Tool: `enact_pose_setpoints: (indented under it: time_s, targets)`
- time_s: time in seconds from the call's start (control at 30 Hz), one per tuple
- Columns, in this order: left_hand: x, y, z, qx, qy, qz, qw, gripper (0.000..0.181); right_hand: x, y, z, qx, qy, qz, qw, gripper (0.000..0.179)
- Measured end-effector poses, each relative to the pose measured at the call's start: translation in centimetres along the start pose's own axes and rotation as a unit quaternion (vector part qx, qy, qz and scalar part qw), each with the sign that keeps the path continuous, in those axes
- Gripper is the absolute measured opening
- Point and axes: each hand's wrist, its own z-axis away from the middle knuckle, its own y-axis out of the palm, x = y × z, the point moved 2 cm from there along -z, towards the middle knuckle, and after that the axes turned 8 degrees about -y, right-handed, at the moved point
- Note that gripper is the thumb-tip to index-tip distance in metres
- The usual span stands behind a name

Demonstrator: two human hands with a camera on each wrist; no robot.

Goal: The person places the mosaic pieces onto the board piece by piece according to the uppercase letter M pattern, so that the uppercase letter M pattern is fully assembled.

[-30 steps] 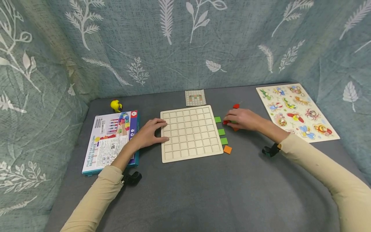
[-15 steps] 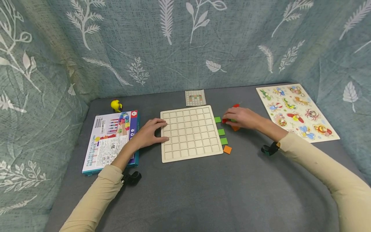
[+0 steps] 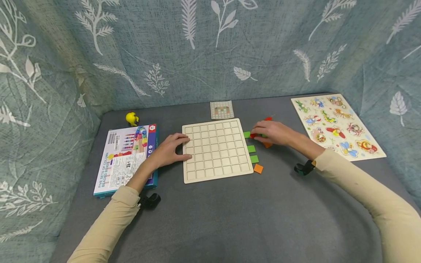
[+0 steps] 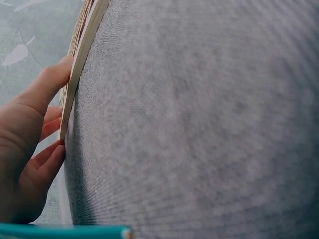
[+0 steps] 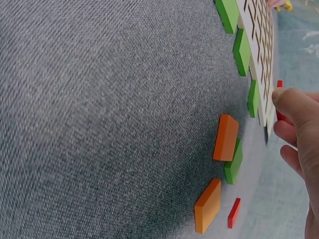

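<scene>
Red tile [image 5: 279, 84] partly hidden by right grip [image 5: 303, 129]; card [image 3: 222, 110] details too small; teal edge [image 4: 65, 231] cut off.

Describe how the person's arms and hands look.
The left hand and right hand are bare, no gloves visible. The left sleeve and right sleeve are plain beige cloth. A black device sits near the end of each.

Beige sleeves [image 3: 105, 226], black wrist straps [image 3: 150, 201]
Left of the board [image 3: 217, 151], the left sleeve has a folded cuff [image 3: 126, 197]; right of the board, the right sleeve [image 3: 365, 195] meets a black strap [image 3: 302, 168] with a yellowish edge.
</scene>
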Motion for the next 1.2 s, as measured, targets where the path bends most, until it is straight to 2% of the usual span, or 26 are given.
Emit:
enact_pose_setpoints:
  time_s: [0.33,1.2]
  targets:
    - [0.1,0.1,0.0,0.008,-0.006,-0.006,0.9999,0.069,0.2,0.3,-0.3,-0.005,-0.010,0.000,0.9999,0.023]
    - [0.0,0.1,0.1,0.002,0.001,-0.008,1.0000,0.068,0.5,0.4,-1.8,-0.020,-0.020,-0.003,0.9996,0.024]
